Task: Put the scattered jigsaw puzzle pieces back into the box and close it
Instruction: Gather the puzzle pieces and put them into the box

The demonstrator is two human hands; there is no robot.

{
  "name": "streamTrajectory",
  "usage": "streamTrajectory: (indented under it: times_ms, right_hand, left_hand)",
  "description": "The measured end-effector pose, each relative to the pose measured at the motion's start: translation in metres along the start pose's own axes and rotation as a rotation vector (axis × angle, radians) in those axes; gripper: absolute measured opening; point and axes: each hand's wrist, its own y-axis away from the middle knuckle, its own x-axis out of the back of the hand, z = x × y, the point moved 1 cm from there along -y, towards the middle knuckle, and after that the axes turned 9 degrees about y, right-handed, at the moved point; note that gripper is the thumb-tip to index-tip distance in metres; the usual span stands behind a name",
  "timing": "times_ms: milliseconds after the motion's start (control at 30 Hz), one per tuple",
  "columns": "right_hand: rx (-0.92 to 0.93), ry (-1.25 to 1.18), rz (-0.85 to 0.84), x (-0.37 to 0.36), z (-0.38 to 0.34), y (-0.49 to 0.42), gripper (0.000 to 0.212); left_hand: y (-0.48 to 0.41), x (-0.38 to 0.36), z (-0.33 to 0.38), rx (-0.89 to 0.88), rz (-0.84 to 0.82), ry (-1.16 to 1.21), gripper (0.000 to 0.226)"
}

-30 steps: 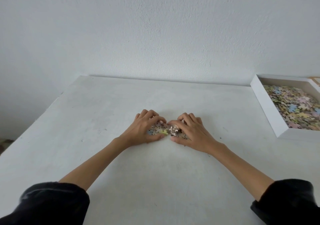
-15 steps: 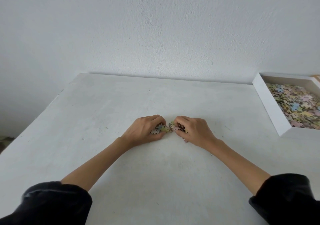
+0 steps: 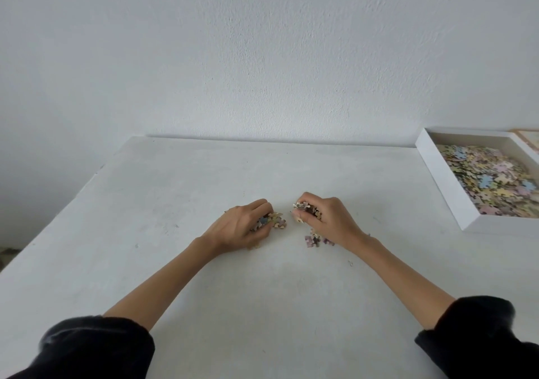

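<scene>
My left hand [image 3: 242,227] rests on the white table [image 3: 175,192] with its fingers curled round a small bunch of pastel puzzle pieces [image 3: 275,220]. My right hand [image 3: 329,218] is closed on another bunch of pieces [image 3: 304,207], held just above the table. A few loose pieces [image 3: 313,240] lie on the table beneath my right wrist. The open white box [image 3: 443,180] stands at the right edge, its bottom covered with several puzzle pieces [image 3: 490,183].
A white wall runs behind the table's far edge. The table's left edge slants from the back toward me, with floor beyond it. A tan-framed flat object [image 3: 529,138] shows behind the box at the far right.
My hands, first pressed together over one heap of pieces, have closed on the pieces and drawn apart. A few pieces are left lying under my right hand.
</scene>
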Motion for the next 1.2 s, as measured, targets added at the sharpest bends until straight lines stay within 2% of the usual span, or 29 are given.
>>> streamTrajectory:
  times_ms: [233,467,933,1100,1200]
  right_hand:
    - [-0.007,-0.135,-0.041,0.014,0.0,-0.007,0.019]
    - [-0.041,-0.1,0.03,0.066,0.024,0.003,0.014]
    - [-0.101,0.017,0.157,0.197,0.118,0.042,0.021]
    - [-0.111,0.05,0.185,0.235,0.153,0.054,0.022]
    - [-0.118,0.07,0.189,0.253,0.174,0.058,0.023]
  left_hand:
    - [-0.012,0.011,0.021,-0.109,0.025,0.041,0.02]
    - [-0.052,0.005,0.063,-0.211,0.049,0.04,0.021]
    - [-0.171,-0.06,0.17,-0.375,0.044,0.066,0.023]
    - [-0.219,-0.089,0.203,-0.438,0.028,0.106,0.014]
    - [-0.246,-0.109,0.217,-0.451,-0.005,0.09,0.025]
